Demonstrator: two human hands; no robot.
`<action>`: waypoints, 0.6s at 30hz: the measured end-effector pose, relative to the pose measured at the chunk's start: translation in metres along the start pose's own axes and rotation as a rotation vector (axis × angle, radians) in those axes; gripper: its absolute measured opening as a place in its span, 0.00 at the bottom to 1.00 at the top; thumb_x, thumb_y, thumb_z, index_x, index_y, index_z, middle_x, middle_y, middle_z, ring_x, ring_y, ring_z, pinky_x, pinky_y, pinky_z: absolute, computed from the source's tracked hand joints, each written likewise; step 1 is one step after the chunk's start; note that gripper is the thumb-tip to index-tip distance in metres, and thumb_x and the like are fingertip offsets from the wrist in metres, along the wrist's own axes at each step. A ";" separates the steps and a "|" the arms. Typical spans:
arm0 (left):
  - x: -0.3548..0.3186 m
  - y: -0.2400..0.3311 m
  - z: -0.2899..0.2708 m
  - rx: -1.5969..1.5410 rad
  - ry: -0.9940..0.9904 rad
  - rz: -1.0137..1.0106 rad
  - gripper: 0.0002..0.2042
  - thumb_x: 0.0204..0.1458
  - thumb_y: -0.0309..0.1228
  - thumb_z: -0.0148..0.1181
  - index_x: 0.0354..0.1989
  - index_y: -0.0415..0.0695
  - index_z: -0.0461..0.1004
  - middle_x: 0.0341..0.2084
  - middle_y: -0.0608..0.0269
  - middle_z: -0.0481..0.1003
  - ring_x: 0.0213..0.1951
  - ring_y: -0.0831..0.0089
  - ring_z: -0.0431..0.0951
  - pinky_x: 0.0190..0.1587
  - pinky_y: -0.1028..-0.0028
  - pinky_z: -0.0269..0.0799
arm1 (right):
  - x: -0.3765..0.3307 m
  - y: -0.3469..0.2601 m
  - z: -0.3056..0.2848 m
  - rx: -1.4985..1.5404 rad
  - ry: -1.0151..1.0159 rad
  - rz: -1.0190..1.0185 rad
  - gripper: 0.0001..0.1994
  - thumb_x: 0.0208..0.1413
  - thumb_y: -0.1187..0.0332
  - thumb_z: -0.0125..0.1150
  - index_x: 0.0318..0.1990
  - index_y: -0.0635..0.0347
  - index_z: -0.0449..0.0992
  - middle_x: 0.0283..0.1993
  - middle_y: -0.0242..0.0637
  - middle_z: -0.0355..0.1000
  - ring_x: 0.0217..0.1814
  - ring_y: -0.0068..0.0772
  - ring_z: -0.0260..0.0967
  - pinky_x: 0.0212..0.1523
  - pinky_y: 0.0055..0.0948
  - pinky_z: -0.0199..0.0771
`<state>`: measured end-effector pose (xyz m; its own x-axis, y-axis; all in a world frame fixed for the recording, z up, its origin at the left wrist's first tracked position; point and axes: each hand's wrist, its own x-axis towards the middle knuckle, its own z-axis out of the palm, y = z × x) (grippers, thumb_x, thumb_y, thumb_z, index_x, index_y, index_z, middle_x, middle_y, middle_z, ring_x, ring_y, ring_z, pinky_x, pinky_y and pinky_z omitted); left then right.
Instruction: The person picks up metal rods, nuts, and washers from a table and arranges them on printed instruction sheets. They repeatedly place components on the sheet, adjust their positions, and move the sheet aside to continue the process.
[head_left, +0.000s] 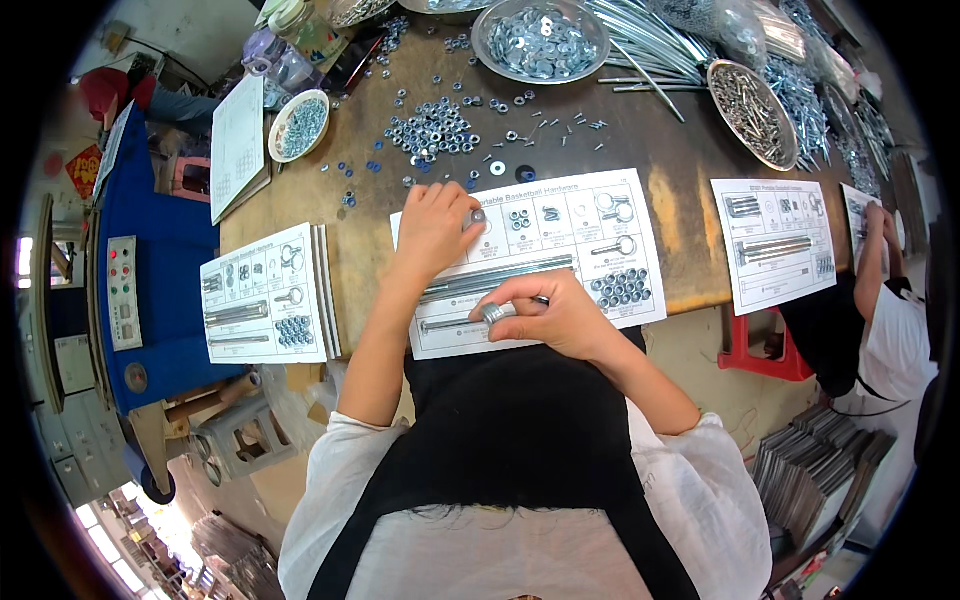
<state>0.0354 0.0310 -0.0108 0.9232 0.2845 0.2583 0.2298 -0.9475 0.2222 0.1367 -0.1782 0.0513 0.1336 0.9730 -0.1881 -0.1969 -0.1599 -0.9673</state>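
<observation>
In front of me lies a white printed card (640,240) with pictures of bolts, rods, nuts and rings. My left hand (432,232) rests over its upper left part, thumb and forefinger closed around a small round silvery metal piece (478,215). Lower and nearer to me, my right hand (555,318) pinches what looks like a short stack of metal washers (491,313), held over the card's lower edge. Beyond the card, a loose pile of nuts (432,130) is spread on the table (340,235).
A bowl of washers (540,45), a dish of screws (752,112) and long metal rods (655,60) are at the back. A small white bowl (299,126) stands at left. More printed cards (262,295) flank mine; another person's hand (875,225) is at far right.
</observation>
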 end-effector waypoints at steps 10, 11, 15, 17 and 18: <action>0.002 0.001 -0.017 -0.438 0.033 -0.130 0.13 0.44 0.37 0.71 0.39 0.49 0.83 0.39 0.67 0.78 0.44 0.68 0.76 0.49 0.68 0.65 | -0.005 -0.004 -0.010 -0.019 0.142 -0.012 0.14 0.49 0.67 0.77 0.44 0.55 0.85 0.18 0.17 0.43 0.22 0.13 0.39 0.24 0.20 0.44; 0.000 0.004 -0.028 -0.649 0.074 -0.184 0.13 0.44 0.36 0.71 0.40 0.49 0.83 0.41 0.67 0.78 0.45 0.67 0.76 0.49 0.68 0.65 | -0.005 -0.008 -0.011 -0.009 0.165 -0.030 0.14 0.49 0.68 0.77 0.44 0.56 0.85 0.18 0.17 0.43 0.22 0.13 0.39 0.24 0.20 0.45; -0.014 0.053 -0.088 -0.421 0.322 0.264 0.19 0.37 0.34 0.75 0.42 0.53 0.84 0.39 0.71 0.79 0.40 0.68 0.77 0.48 0.64 0.67 | -0.006 -0.016 -0.010 0.011 0.225 -0.046 0.14 0.47 0.68 0.78 0.42 0.58 0.84 0.18 0.17 0.44 0.22 0.12 0.41 0.24 0.19 0.45; -0.025 0.062 -0.086 -0.315 0.409 0.266 0.20 0.35 0.34 0.77 0.42 0.54 0.84 0.39 0.72 0.79 0.40 0.70 0.77 0.49 0.63 0.67 | -0.004 -0.020 -0.008 -0.039 0.215 -0.050 0.14 0.46 0.67 0.79 0.41 0.58 0.84 0.18 0.17 0.45 0.22 0.12 0.41 0.24 0.20 0.44; -0.028 0.063 -0.084 -0.268 0.451 0.272 0.21 0.33 0.34 0.77 0.42 0.54 0.84 0.39 0.72 0.79 0.41 0.71 0.77 0.49 0.63 0.67 | -0.003 -0.021 -0.006 -0.046 0.200 -0.054 0.14 0.46 0.67 0.79 0.41 0.58 0.83 0.18 0.17 0.46 0.22 0.12 0.41 0.24 0.20 0.44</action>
<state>-0.0024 -0.0242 0.0749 0.7025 0.1255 0.7005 -0.1371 -0.9420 0.3062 0.1464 -0.1783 0.0709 0.3338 0.9287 -0.1617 -0.1407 -0.1205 -0.9827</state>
